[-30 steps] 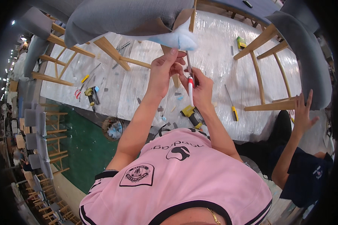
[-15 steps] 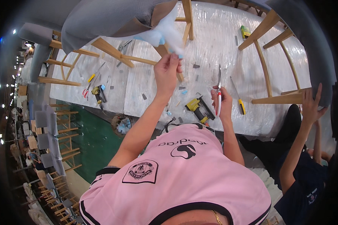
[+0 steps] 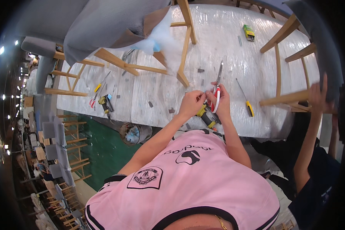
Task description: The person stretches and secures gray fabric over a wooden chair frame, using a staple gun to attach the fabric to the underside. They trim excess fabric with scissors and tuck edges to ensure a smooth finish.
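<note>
- The right hand [image 3: 223,100] grips red-and-white scissors [image 3: 217,94] above the table [image 3: 214,42].
- The left hand [image 3: 193,102] curls its fingers beside it; cannot tell if anything's held.
- The bin [image 3: 145,132] contains blue-white scraps [image 3: 132,135].

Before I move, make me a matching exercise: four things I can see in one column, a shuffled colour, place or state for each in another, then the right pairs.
Things
1. Right hand
2. Small box
3. Bucket
4. Stuffing

Descriptions
A. White and fluffy, coming out from the edge of a grey chair cover
B. Has blue scraps in it
C. Green and yellow, on the plastic-covered surface
D. Holding scissors with red and white handles

Right pairs: 1-D, 2-C, 3-B, 4-A
</note>
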`<state>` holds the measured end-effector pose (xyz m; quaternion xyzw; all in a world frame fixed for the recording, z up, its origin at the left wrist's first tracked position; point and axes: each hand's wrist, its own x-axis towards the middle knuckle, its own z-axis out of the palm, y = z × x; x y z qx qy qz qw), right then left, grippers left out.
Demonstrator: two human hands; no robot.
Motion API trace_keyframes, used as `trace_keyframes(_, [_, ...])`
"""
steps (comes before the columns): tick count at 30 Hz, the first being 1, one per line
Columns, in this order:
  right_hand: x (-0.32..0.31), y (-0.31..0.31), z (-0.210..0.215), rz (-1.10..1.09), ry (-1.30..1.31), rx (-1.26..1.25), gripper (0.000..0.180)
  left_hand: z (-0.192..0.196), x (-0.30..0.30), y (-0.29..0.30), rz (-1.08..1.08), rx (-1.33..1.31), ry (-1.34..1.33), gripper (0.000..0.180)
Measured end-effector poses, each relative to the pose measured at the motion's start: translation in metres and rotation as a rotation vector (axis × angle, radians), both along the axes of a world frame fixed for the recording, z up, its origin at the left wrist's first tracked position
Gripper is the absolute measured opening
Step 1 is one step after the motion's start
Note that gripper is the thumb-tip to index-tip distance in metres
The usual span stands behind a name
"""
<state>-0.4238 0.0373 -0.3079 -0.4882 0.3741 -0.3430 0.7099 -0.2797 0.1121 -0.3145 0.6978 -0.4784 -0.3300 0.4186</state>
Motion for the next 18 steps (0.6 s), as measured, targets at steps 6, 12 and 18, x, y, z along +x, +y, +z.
trace_keyframes(6, [-0.083, 0.014, -0.072, -0.075, 0.46, -0.239, 0.041, -0.013, 0.026, 0.006, 0.136, -0.037, 0.004, 0.026])
trace_keyframes(12, [-0.255, 0.104, -0.161, -0.319, 1.241, 0.075, 0.043, 0.07, 0.102, -0.022, 0.404, -0.478, -0.506, 0.089])
trace_keyframes(18, [-0.33, 0.215, -0.206, -0.225, 1.462, 0.435, 0.041, 0.097, 0.107, -0.08, 0.46, -0.659, -0.605, 0.085])
